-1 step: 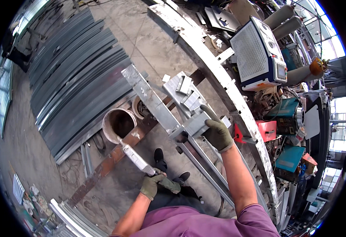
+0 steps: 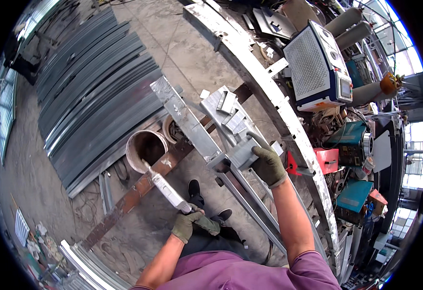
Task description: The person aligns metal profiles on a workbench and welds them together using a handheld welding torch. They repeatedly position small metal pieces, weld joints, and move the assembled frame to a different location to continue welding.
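Note:
My left hand, in a green work glove, is wrapped round the grip of a white welding gun. The gun's thin nozzle points away from me, up and to the left. Farther right, my right hand, gloved as well, grips a short galvanized metal bracket with the thumb and fingers on its edges. That bracket sits against the near end of a square steel tube. Beyond it, several short cut channel pieces lie on a flat metal piece. The bracket's underside is hidden.
A rusty brown beam crosses below the work. A white bucket stands behind it, near stacked grey steel profiles. On the right are a long steel beam, a white machine with a screen and teal machines.

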The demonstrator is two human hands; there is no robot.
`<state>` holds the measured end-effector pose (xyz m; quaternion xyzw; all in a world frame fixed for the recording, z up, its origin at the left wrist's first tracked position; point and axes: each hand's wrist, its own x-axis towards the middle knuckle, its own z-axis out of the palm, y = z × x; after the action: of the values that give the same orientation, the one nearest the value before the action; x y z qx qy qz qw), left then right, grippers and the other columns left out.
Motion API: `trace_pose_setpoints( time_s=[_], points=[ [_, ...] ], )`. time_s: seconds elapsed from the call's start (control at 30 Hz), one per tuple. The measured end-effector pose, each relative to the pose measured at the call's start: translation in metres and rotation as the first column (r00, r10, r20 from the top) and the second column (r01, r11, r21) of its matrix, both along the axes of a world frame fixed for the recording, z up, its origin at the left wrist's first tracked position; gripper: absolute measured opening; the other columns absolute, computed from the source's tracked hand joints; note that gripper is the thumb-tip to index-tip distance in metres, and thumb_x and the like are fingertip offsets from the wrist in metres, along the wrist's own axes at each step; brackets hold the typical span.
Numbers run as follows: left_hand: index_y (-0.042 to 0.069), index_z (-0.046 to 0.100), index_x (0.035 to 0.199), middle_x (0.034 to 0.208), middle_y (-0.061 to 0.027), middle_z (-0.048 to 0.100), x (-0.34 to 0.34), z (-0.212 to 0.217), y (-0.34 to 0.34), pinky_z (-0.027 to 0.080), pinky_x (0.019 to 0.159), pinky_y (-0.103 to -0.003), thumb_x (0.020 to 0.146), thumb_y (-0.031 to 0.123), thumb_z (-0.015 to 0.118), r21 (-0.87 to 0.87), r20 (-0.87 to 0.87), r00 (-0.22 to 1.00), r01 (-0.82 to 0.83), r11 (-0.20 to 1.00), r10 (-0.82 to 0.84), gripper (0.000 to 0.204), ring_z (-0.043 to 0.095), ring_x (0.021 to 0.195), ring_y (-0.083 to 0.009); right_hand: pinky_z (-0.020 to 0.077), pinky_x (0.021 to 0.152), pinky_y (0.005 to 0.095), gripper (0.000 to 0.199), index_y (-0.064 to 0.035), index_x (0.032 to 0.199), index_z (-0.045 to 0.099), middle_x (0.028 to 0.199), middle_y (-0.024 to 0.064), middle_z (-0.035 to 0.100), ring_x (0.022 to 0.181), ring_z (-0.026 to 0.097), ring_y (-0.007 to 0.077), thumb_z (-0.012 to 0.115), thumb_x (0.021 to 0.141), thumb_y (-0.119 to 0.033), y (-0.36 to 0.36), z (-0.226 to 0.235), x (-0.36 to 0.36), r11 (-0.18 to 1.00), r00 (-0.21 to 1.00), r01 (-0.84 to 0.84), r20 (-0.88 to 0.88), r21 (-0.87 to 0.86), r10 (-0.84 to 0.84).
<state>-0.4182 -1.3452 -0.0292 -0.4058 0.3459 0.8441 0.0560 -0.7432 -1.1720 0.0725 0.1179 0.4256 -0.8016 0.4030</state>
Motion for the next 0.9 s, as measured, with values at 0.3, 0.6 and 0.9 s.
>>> trace_pose_setpoints(
  time_s=[0.3,0.6,0.9],
  points=[
    [0.005,0.066,0.106,0.093,-0.0089,0.076,-0.011,0.021,0.021,0.06,0.082,-0.036,0.089,0.0,0.08,-0.034,-0.007,0.998,0.06,0.998,-0.06,0.022,0.075,0.087,-0.0214,0.055,0.095,0.0295,0.046,0.0016,0.123,0.067,0.111,0.0058,0.073,0.103,0.068,0.0137,0.063,0.077,0.008,-0.015,0.015,-0.01,0.76,0.784,-0.126,-0.406,0.638,0.47],
    [0.007,0.064,0.106,0.091,-0.0081,0.074,-0.016,0.021,0.015,0.06,0.081,-0.036,0.093,0.003,0.079,0.054,0.011,1.0,-0.014,0.998,0.014,0.02,0.074,0.087,-0.0208,0.0554,0.095,0.0304,0.03,-0.0055,0.112,0.075,0.111,0.0016,0.076,0.105,0.068,0.0114,0.073,0.083,0.005,-0.039,-0.02,-0.008,0.516,0.463,-0.427,-0.311,0.742,0.83],
    [0.004,0.067,0.107,0.094,-0.003,0.069,-0.019,0.01,0.006,0.064,0.078,-0.036,0.092,-0.002,0.08,0.004,0.029,1.0,-0.013,1.0,0.013,0.02,0.07,0.084,-0.0162,0.0545,0.098,0.0301,0.046,-0.0052,0.117,0.075,0.117,0.0028,0.075,0.108,0.068,0.0125,0.059,0.079,0.014,-0.034,-0.04,-0.019,0.376,0.251,-0.558,-0.281,0.74,0.926]
  ],
)
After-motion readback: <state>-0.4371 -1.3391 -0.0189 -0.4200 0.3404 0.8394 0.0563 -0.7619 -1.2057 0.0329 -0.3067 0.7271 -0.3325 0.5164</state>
